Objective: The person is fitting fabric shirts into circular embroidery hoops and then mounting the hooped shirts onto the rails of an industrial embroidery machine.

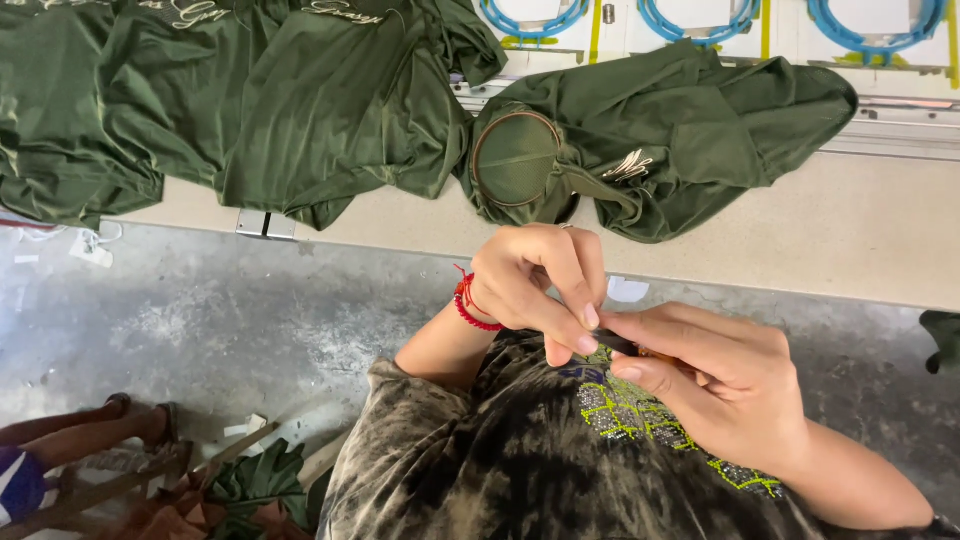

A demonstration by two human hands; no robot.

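Note:
My left hand (pixel 535 285), with a red thread bracelet at the wrist, and my right hand (pixel 715 385) meet close to my chest, over my tie-dye shirt. Both pinch a small dark tool (pixel 618 344) between their fingertips; what kind of tool it is cannot be made out. On the worktable (pixel 850 230) just beyond lies a dark green garment (pixel 700 120) stretched in a round embroidery hoop (pixel 517 158), with pale script stitching beside it. Neither hand touches the garment or the hoop.
A pile of similar green garments (pixel 230 100) covers the table's left part. Blue hoop frames (pixel 690 20) sit along the machine at the far edge. Below is a grey concrete floor (pixel 250 320) with paper scraps, and another person's sandalled feet (pixel 140 415) at lower left.

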